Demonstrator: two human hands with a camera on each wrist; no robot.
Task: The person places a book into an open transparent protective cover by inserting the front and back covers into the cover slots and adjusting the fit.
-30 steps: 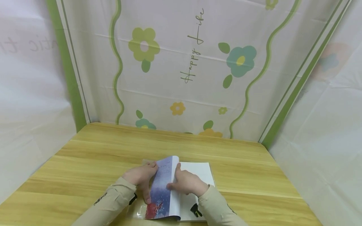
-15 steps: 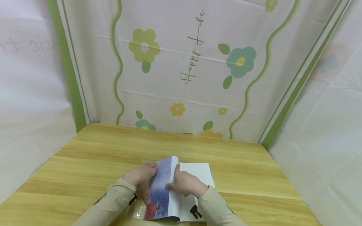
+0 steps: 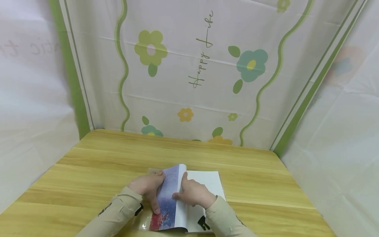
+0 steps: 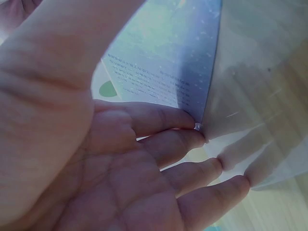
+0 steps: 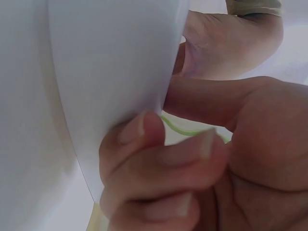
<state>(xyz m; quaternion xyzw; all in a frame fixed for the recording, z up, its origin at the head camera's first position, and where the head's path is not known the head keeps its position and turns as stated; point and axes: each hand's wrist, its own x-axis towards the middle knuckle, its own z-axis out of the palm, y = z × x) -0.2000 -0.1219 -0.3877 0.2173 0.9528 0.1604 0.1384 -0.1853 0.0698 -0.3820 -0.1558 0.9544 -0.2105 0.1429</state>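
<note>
A book lies at the table's near edge, its purple-blue cover (image 3: 168,197) with a red patch and pale trees lifted and bent leftward off a white page (image 3: 207,177). My right hand (image 3: 195,192) pinches the cover, thumb on the printed side, curled fingers (image 5: 163,163) against its white inside. At the cover's left edge, my left hand (image 3: 148,186) rests with thumb and fingers spread apart. Its fingertips (image 4: 240,183) touch clear plastic film (image 4: 269,91) running along that edge. The film (image 3: 144,223) shows left of the book, partly hidden by my left arm.
Small black pieces sit beside the left sleeve (image 3: 112,210) and the right sleeve (image 3: 228,214). The wooden table (image 3: 251,177) stretches back to a white curtain (image 3: 177,82) with printed flowers. More white cloth hangs at both sides.
My right hand has shifted slightly left, bringing the bent cover with it. My left thumb has slid a little to the right on the cover; the rest of that hand stays about where it was.
</note>
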